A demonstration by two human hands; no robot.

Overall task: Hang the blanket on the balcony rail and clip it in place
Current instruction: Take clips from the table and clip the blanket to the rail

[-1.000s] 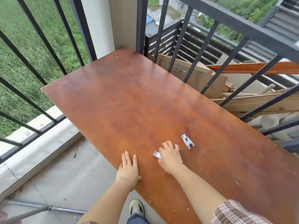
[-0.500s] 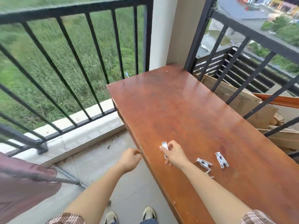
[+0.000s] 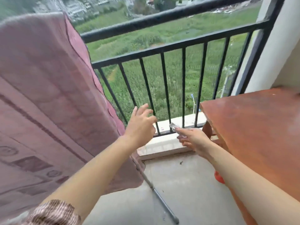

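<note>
A dusty-pink patterned blanket (image 3: 48, 95) hangs over the black balcony rail (image 3: 162, 18) and fills the left of the view down to the floor. My left hand (image 3: 141, 124) is raised in front of the bars, just right of the blanket's edge, fingers spread and empty. My right hand (image 3: 193, 140) is held out lower to the right, shut on a small white clip (image 3: 174, 127) that sticks out from its fingertips toward the rail.
A reddish-brown wooden table (image 3: 253, 127) stands at the right against a white pillar (image 3: 276, 54). A grey metal pole (image 3: 159, 197) lies on the concrete floor. A white ledge (image 3: 162, 143) runs under the bars. Something orange (image 3: 218, 177) sits under the table.
My view has swung left from the table to the rail and the hanging blanket. My right hand lifted a clip off the table; my left hand rose and opened toward the blanket's edge.
</note>
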